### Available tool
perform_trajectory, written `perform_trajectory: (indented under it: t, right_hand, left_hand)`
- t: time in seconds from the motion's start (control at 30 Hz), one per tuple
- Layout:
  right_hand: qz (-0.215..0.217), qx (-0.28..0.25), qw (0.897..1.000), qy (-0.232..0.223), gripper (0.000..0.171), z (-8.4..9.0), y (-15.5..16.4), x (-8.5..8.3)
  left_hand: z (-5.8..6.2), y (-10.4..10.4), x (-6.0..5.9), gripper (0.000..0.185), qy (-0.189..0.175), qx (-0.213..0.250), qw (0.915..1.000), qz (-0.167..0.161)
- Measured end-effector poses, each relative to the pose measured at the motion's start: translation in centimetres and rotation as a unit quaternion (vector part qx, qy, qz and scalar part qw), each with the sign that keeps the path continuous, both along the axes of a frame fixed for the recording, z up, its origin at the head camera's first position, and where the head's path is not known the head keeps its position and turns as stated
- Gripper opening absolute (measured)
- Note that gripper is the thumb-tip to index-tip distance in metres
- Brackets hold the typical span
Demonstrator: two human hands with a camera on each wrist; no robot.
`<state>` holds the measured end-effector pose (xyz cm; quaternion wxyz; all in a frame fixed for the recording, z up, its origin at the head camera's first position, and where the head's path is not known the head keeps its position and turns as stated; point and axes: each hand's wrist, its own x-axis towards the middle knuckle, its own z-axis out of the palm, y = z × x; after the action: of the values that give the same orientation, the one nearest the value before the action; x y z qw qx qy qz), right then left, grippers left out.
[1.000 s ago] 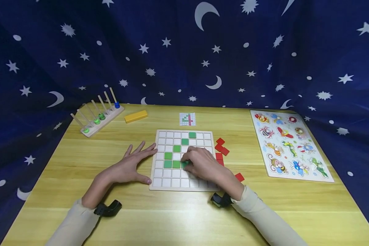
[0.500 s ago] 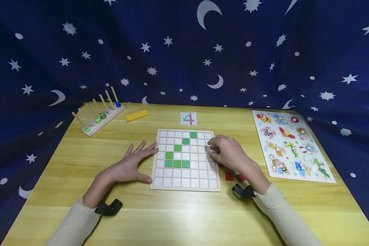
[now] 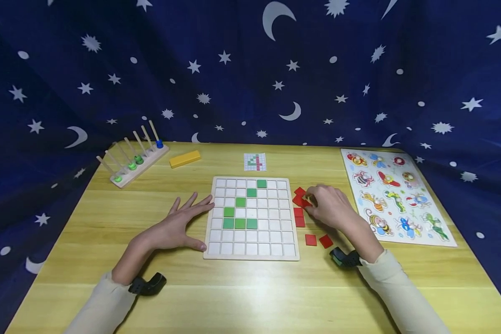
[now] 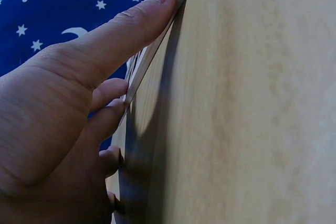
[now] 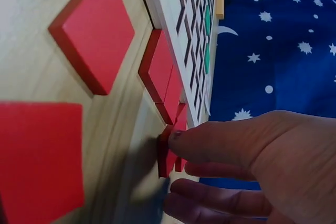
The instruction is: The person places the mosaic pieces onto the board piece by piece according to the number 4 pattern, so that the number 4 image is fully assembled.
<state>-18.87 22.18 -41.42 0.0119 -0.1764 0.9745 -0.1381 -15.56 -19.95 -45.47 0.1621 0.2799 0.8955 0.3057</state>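
Observation:
A white grid board (image 3: 271, 236) lies mid-table with several green tiles (image 3: 240, 223) set in it. My left hand (image 3: 189, 221) lies flat on the table, fingers straight, thumb (image 4: 131, 30) against the board's left edge (image 4: 157, 51). My right hand (image 3: 313, 204) is at the pile of red tiles (image 3: 299, 192) just right of the board. In the right wrist view its thumb and fingers pinch one red tile (image 5: 166, 157) of that pile. More red tiles (image 3: 311, 240) lie loose nearer me, also seen close up (image 5: 97, 30).
A small pattern card (image 3: 255, 162) lies behind the board. A wooden peg rack (image 3: 133, 160) and a yellow block (image 3: 185, 158) sit at the back left. An insect puzzle sheet (image 3: 394, 195) lies at the right. Blue star cloth surrounds the table.
My right hand left the green tiles on the board and moved right to the red tile pile, where it now pinches one. The left hand stayed put.

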Motion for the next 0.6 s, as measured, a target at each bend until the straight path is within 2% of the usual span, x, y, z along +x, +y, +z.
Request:
perform_trajectory:
  t: [0.13, 0.6]
  right_hand:
    - [-0.009, -0.002, 1.000, -0.008, 0.018, -0.21, -0.06, -0.04]
    - [-0.013, -0.003, 1.000, -0.012, 0.017, -0.33, 0.03, 0.10]
  left_hand:
    - [0.01, 0.07, 0.09, 0.108, 0.000, 0.003, 1.0000, -0.001]
    - [0.02, 0.00, -0.01, 0.108, -0.001, 0.002, 1.0000, 0.000]
